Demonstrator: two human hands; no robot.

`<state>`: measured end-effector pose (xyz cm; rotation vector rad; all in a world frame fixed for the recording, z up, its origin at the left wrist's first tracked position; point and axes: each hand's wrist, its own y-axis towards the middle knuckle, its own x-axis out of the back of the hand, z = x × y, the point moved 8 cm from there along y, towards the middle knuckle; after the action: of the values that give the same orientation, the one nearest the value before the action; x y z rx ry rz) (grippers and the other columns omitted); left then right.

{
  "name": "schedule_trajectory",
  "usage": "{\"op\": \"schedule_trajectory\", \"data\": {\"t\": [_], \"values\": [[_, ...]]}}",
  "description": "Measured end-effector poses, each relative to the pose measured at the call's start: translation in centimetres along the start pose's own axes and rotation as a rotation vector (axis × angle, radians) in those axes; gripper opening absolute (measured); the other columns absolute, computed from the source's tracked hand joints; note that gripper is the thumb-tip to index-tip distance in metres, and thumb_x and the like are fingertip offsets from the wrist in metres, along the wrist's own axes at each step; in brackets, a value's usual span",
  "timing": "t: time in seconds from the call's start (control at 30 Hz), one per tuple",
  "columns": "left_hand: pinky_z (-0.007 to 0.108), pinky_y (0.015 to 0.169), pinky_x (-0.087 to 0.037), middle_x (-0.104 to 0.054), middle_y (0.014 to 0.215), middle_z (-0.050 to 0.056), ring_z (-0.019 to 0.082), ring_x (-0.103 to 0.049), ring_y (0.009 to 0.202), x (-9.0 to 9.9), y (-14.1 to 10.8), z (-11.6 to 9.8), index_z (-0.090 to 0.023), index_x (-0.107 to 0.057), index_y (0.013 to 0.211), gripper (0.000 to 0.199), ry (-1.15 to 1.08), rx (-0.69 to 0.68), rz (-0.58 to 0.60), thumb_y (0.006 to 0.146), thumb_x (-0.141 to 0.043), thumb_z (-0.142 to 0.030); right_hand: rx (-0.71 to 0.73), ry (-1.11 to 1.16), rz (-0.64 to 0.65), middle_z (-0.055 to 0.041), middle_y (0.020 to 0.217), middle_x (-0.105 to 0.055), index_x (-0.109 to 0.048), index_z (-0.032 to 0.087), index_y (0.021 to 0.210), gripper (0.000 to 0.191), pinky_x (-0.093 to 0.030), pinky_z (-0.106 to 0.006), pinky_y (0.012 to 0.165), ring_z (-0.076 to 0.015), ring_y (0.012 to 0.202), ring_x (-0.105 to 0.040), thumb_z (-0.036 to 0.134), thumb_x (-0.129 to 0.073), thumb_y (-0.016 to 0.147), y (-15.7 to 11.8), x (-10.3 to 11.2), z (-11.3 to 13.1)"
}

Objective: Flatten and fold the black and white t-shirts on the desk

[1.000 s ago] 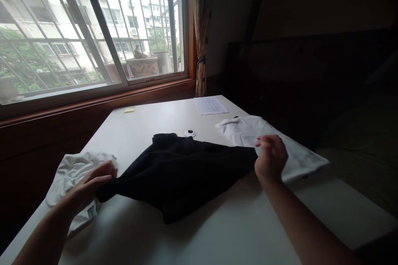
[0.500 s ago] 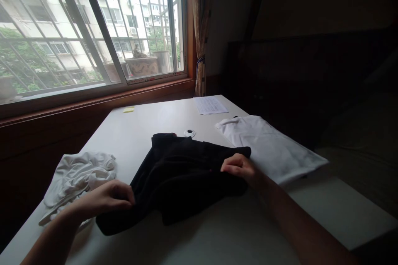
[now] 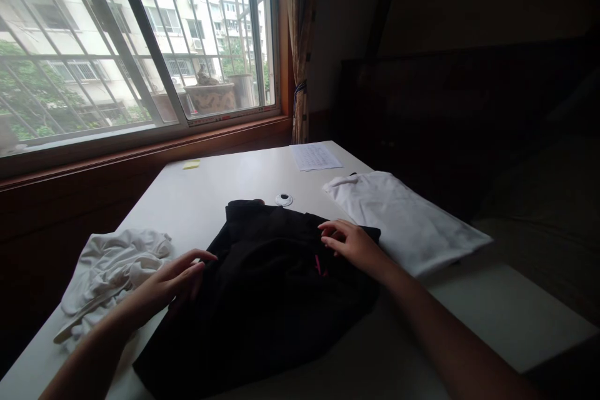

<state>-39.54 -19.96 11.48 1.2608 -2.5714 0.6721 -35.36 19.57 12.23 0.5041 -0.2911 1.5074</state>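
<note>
A black garment (image 3: 272, 300) is spread over the middle of the white table (image 3: 220, 178), with a small pink mark showing on its right part. My left hand (image 3: 180, 278) is at the garment's left edge, fingers apart and reaching onto the cloth. Over the upper right part of the garment is my right hand (image 3: 344, 240), its fingers curved and parted with nothing between them. A crumpled white cloth (image 3: 117, 269) lies left of my left hand. To the right, a white garment (image 3: 403, 219) lies flat, close to my right forearm.
Printed paper (image 3: 315, 156) lies at the table's far edge. A yellow note (image 3: 191, 164) is at the back left. A round white disc with a dark centre (image 3: 284, 200) sits just beyond the black garment. Behind the table are a barred window and a curtain (image 3: 302, 44).
Both hands have loosened from the black garment; the left moved up along its edge and the right slightly up and left. The garment's near part now extends lower, and more of the pink mark shows.
</note>
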Motion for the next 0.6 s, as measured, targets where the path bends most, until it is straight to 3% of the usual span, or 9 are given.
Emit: {"op": "schedule_trajectory", "data": {"t": [0.1,0.17,0.23,0.3,0.4,0.5,0.6], "values": [[0.026,0.055,-0.049,-0.067,0.094,0.003,0.017,-0.065,0.067,-0.8,1.8,-0.8,-0.025,-0.055,0.133,0.054,0.068,-0.123,-0.129,0.095,-0.054,-0.063,0.137,-0.193,0.032,-0.0081,0.132,-0.063,-0.068,0.028,0.127,0.042,-0.058,-0.041,0.094,-0.0255,0.115,-0.064,0.036,-0.073,0.086,-0.1,-0.6,0.5],[0.034,0.076,-0.057,-0.066,0.116,0.008,0.023,-0.068,0.094,-1.7,2.2,-1.7,-0.025,-0.059,0.131,0.048,0.179,-0.231,-0.216,0.094,-0.059,-0.057,0.177,-0.264,0.123,-0.007,0.138,-0.061,-0.062,0.031,0.138,0.056,-0.051,-0.045,0.105,-0.0274,0.126,-0.058,0.035,-0.076,0.084,-0.4,-1.6,0.8],[0.041,0.098,-0.054,-0.059,0.135,0.01,0.028,-0.062,0.118,-3.3,2.1,-2.8,-0.029,-0.057,0.136,0.048,0.313,-0.344,-0.217,0.094,-0.063,-0.05,0.185,-0.286,0.214,-0.0055,0.133,-0.065,-0.058,0.033,0.144,0.062,-0.049,-0.044,0.107,-0.0267,0.123,-0.06,0.033,-0.076,0.084,-0.8,-2.4,1.0],[0.043,0.106,-0.05,-0.05,0.145,0.009,0.029,-0.057,0.127,-5.1,1.9,-3.4,-0.034,-0.048,0.147,0.061,0.413,-0.413,-0.159,0.09,-0.07,-0.045,0.177,-0.264,0.284,-0.0036,0.12,-0.071,-0.06,0.033,0.143,0.061,-0.053,-0.039,0.099,-0.0239,0.108,-0.067,0.03,-0.075,0.085,-1.2,-3.0,1.3],[0.041,0.098,-0.054,-0.051,0.139,0.007,0.026,-0.062,0.114,-6.5,1.9,-3.2,-0.039,-0.041,0.151,0.073,0.477,-0.41,-0.104,0.087,-0.074,-0.035,0.16,-0.223,0.332,0.0006,0.089,-0.073,-0.067,0.029,0.135,0.053,-0.055,-0.03,0.074,-0.0179,0.078,-0.068,0.028,-0.074,0.083,-1.6,-3.3,1.7],[0.036,0.086,-0.055,-0.057,0.121,0.005,0.021,-0.065,0.097,-6.8,2.0,-3.2,-0.034,-0.055,0.138,0.048,0.474,-0.426,-0.085,0.091,-0.064,-0.025,0.151,-0.151,0.398,0.0022,0.074,-0.071,-0.078,0.024,0.111,0.027,-0.048,-0.025,0.06,-0.0141,0.062,-0.062,0.03,-0.071,0.086,-2.1,-3.5,2.3],[0.032,0.079,-0.053,-0.061,0.106,0.006,0.019,-0.064,0.089,-7.0,1.4,-4.2,-0.026,-0.068,0.112,0.02,0.413,-0.477,-0.01,0.096,-0.057,-0.03,0.149,-0.07,0.478,0.0004,0.076,-0.073,-0.079,0.021,0.091,0.017,-0.048,-0.025,0.06,-0.015,0.065,-0.064,0.034,-0.069,0.089,-2.5,-4.0,3.0]]}}
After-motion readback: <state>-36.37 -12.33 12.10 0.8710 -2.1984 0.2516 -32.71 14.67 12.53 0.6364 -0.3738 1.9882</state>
